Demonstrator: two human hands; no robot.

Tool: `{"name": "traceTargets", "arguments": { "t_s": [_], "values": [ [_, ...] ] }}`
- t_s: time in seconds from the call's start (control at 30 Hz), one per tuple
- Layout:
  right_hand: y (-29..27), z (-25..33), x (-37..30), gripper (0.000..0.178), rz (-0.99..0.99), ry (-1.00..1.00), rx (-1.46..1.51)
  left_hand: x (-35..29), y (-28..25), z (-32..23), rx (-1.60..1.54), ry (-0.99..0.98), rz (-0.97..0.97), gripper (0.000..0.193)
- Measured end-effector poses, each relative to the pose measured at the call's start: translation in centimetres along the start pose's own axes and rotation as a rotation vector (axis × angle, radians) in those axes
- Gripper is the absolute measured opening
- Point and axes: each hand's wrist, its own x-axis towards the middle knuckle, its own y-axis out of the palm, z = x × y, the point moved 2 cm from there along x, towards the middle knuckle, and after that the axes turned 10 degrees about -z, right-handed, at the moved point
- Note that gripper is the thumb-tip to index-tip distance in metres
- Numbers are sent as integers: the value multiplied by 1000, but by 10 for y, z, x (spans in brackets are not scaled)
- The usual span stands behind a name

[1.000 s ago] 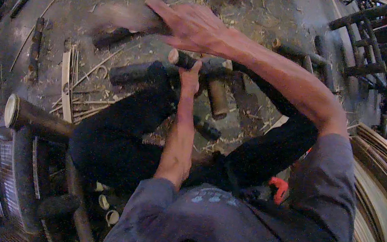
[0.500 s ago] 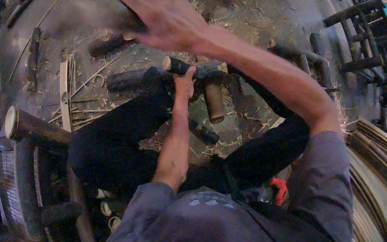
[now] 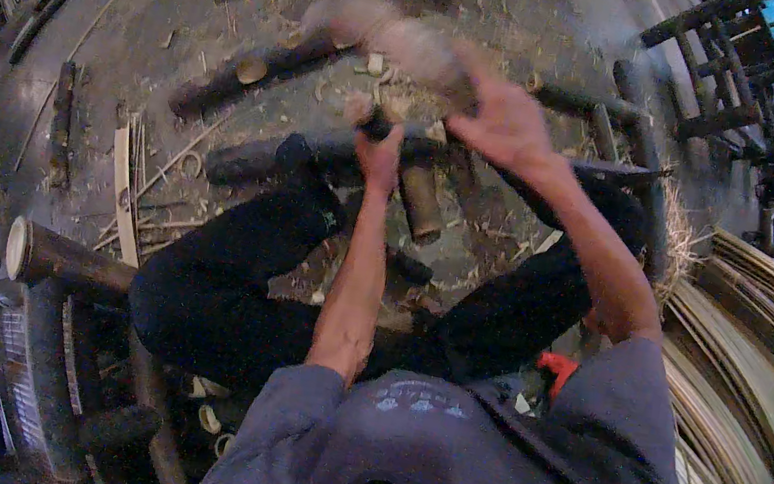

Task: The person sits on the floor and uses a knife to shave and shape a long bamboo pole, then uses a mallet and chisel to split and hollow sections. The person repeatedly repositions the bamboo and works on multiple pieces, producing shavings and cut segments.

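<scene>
My left hand (image 3: 381, 155) is closed around a short dark length of wood or bamboo (image 3: 375, 123), its pale end smeared by motion. It is above a dark pole (image 3: 253, 160) that lies crosswise in front of my legs. To the right and farther out, my right hand (image 3: 507, 124) is raised, fingers curled round a blurred brownish club-like tool (image 3: 394, 38). The tool's exact kind is lost in the motion. A short brown bamboo piece (image 3: 420, 202) is just beyond my knees, and wood chips lie around my hands.
A dark log (image 3: 262, 70) lies ahead to the left. Pale strips (image 3: 126, 191) are scattered on the left floor. At lower left stands a bamboo frame (image 3: 70, 261); a stack of long bamboo slats (image 3: 741, 369) is at right. Something red (image 3: 557, 370) sits near my right hip.
My right hand has swung from far left back to the right, the blurred tool with it. In my left hand, the short piece has turned; the hand itself stays near the same place.
</scene>
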Motion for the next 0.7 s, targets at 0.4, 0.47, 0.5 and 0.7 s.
{"name": "traceTargets", "arguments": {
  "t_s": [0.4,0.47,0.5,0.7],
  "values": [
    [-61,-64,-141,55,-677,799,486,-77,128,-8,519,801,683,46],
    [-49,-79,-175,56,-700,863,437,-61,114,19,708,824,742,42],
    [-43,-84,-185,57,-713,895,412,-55,110,31,715,867,681,39],
    [-32,-81,-177,59,-680,1017,491,-42,103,41,653,828,726,39]
  ]
}}
